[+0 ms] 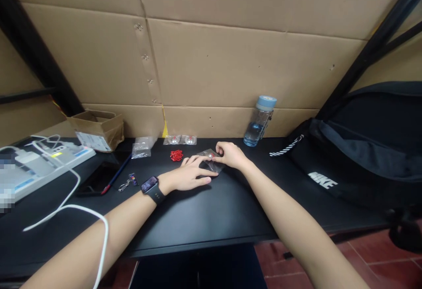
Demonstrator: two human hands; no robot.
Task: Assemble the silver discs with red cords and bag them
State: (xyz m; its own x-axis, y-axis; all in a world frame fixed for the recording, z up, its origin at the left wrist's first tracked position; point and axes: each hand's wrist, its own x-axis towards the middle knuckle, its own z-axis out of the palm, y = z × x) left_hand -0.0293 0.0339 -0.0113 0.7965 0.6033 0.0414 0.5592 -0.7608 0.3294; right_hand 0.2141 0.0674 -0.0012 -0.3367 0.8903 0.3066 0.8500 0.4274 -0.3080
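Note:
My left hand (pixel 189 175), with a black watch on the wrist, lies with its fingers spread on the left part of a clear plastic packet (pixel 216 166). A small silver and red item shows inside the packet. My right hand (pixel 231 155) has its fingers curled, with thumb and index fingertips together at the packet's upper right; what they pinch is too small to make out. Just left of the packet lies a bundle of red cord (pixel 176 155). Behind it are two clear packets (pixel 180 139) with silver and red pieces inside.
Empty-looking clear bags (pixel 142 147), a keychain (pixel 128 182), a phone (pixel 103 175) with a pen, a cardboard box (pixel 99 128) and a white power strip (pixel 49 168) are at left. A bottle (pixel 259 124) and black backpack (pixel 356 157) stand right. A white cable crosses my left forearm.

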